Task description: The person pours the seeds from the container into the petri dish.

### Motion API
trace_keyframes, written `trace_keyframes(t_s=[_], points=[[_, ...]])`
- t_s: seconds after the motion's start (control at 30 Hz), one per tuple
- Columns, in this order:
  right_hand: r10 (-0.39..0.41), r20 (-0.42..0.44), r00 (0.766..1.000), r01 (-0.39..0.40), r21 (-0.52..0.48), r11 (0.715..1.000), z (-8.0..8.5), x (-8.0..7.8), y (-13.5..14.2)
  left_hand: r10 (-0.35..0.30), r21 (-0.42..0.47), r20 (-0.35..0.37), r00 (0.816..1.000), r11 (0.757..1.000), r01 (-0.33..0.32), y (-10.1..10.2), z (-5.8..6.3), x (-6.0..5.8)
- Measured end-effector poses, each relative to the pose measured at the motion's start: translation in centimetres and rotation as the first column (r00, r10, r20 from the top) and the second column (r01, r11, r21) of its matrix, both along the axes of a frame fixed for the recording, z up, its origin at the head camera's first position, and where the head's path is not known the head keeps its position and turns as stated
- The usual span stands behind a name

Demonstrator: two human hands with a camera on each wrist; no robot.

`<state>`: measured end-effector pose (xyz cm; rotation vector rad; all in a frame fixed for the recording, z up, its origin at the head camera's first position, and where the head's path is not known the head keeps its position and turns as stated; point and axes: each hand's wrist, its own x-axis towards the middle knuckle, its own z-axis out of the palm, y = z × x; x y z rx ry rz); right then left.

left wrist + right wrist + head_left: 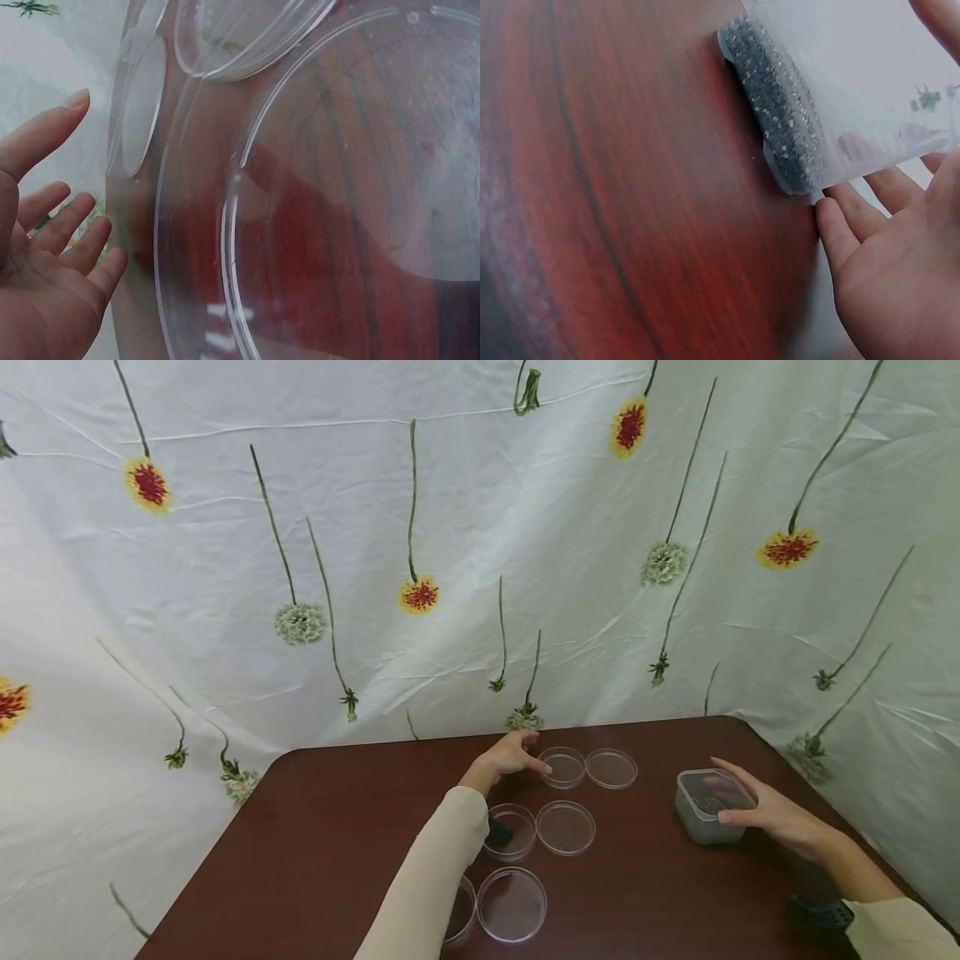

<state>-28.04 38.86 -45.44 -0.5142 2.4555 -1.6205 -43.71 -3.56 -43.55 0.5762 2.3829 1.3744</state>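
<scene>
My left hand reaches to the far row of petri dishes. Its thumb is at the rim of the left clear dish, and the fingers are spread loosely. In the left wrist view, that hand has its thumb apart and nothing in the palm. At the right, my right hand holds a clear plastic container by its sides, thumb near and fingers beyond. Dark, speckled granules fill its lower part in the right wrist view. The container appears to stand on the table.
Beside the far dish is another clear dish. The middle row has a dish with a dark green clump and a clear dish. Nearer lie a clear dish and one partly behind the left sleeve. Flowered cloth hangs behind the table.
</scene>
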Motion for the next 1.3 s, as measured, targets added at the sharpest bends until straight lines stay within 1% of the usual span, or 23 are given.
trace_keyframes(t_s=[0.13, 0.3, 0.43, 0.57, 0.8, 1.0, 1.13, 1.3], points=[[0.031, 0.039, 0.999, -0.03, -0.041, 0.999, -0.4, 0.0, 0.3, 0.012, -0.031, 0.003, 1.0, 0.999, -0.012, 0.5, -0.3, 0.1], [0.069, 0.07, 0.995, -0.065, -0.061, 0.996, -0.7, 0.0, 0.9, 0.032, -0.054, 0.002, 0.999, 0.998, -0.032, 0.9, -0.7, -0.2], [0.076, 0.088, 0.993, -0.069, -0.08, 0.994, -0.9, -0.1, 1.0, 0.028, -0.087, -0.005, 1.0, 0.996, -0.028, 1.0, -0.9, -0.3], [0.079, 0.081, 0.994, -0.07, -0.106, 0.992, -1.0, -0.2, 1.0, 0.018, -0.106, 0.003, 1.0, 0.994, -0.018, 1.0, -0.9, -0.2], [0.086, 0.071, 0.994, -0.076, -0.13, 0.989, -1.1, -0.3, 0.8, -0.003, -0.103, 0.004, 1.0, 0.995, 0.003, 1.0, -0.9, 0.1], [0.067, 0.049, 0.997, -0.061, -0.11, 0.992, -1.1, -0.3, 1.0, -0.022, -0.123, -0.011, 1.0, 0.992, 0.021, 1.1, -1.0, 0.0], [0.063, 0.029, 0.998, -0.061, -0.089, 0.994, -1.2, -0.4, 1.0, -0.023, -0.139, -0.013, 1.0, 0.99, 0.021, 1.2, -0.9, 0.0], [0.059, 0.032, 0.998, -0.056, -0.09, 0.994, -1.2, -0.5, 1.1, -0.027, -0.147, -0.014, 1.0, 0.989, 0.024, 1.3, -1.1, 0.0]])
